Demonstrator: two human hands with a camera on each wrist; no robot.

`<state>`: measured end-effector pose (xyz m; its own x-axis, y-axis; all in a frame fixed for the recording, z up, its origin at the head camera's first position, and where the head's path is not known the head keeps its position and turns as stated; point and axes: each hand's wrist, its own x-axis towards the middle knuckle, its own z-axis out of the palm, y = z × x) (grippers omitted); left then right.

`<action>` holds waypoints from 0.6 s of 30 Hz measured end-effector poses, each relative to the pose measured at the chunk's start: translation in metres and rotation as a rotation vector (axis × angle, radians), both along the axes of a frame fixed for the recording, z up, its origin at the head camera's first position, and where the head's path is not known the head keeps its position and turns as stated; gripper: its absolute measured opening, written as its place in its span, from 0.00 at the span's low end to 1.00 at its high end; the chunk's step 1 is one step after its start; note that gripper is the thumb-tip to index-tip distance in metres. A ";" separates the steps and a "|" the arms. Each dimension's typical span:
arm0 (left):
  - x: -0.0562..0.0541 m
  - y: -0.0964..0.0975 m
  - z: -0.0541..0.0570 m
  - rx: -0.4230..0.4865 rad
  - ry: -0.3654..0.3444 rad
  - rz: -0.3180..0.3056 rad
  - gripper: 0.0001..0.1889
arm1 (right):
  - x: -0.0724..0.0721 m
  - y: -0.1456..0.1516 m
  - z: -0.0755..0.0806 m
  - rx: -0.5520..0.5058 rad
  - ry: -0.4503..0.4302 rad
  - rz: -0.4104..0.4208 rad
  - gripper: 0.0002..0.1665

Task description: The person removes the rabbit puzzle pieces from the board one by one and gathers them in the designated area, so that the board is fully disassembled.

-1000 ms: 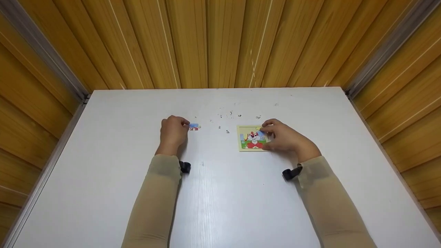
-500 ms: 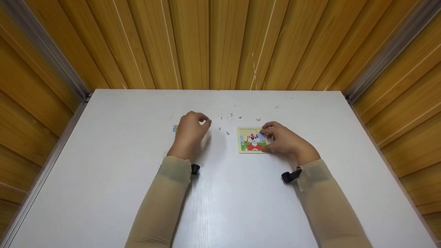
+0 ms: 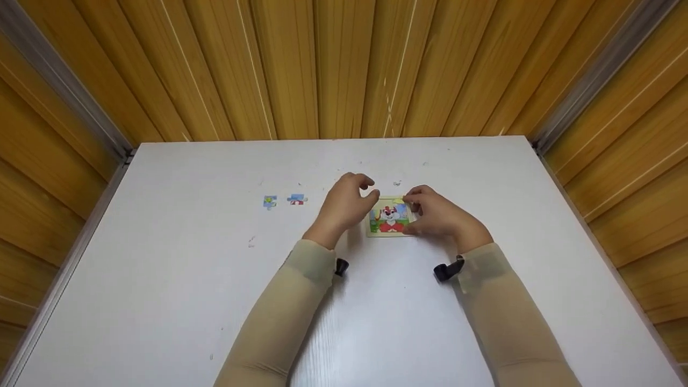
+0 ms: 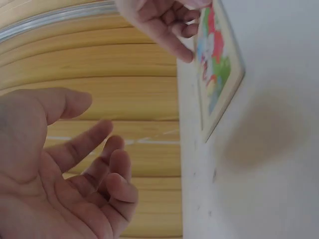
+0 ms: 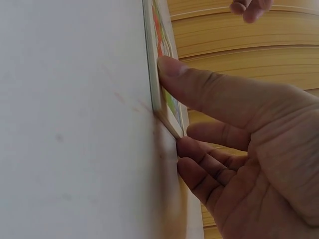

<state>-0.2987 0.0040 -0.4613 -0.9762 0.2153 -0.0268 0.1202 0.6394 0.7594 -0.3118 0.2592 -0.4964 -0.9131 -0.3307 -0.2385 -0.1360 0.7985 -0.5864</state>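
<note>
A small square jigsaw puzzle (image 3: pixel 391 227) in a pale wooden frame lies on the white table, with a cartoon animal in red on it. Its right side is gripped by my right hand (image 3: pixel 446 217); in the right wrist view the thumb (image 5: pixel 172 67) lies on the frame's edge and the fingers bend at its corner. My left hand (image 3: pixel 346 203) hovers at the puzzle's left side. In the left wrist view its thumb and loosely bent fingers (image 4: pixel 119 189) stand apart, with nothing between them. Part of the puzzle is hidden behind the hands.
Two loose jigsaw pieces, a blue-green piece (image 3: pixel 270 202) and a blue-red piece (image 3: pixel 297 199), lie on the table to the left. Small dark marks dot the white table (image 3: pixel 177 258). Wood-patterned panels (image 3: pixel 344 70) rise behind it.
My left hand has moved right, from beside the loose pieces to the puzzle's left side, uncovering both pieces. The right hand keeps its grip on the puzzle's right side.
</note>
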 end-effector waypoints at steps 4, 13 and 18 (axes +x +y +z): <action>-0.005 0.017 -0.008 0.004 -0.022 -0.019 0.24 | -0.001 0.001 0.000 0.001 0.009 0.011 0.50; -0.015 0.050 -0.024 -0.074 -0.096 -0.047 0.21 | -0.002 0.003 -0.004 0.015 0.054 0.053 0.46; -0.015 0.059 -0.030 -0.148 -0.083 -0.014 0.19 | -0.003 0.002 -0.004 0.007 0.080 0.070 0.40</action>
<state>-0.3133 0.0625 -0.4910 -0.9663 0.2163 -0.1396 0.0704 0.7437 0.6648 -0.3148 0.2609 -0.5008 -0.9041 -0.3925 -0.1687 -0.2373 0.7898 -0.5656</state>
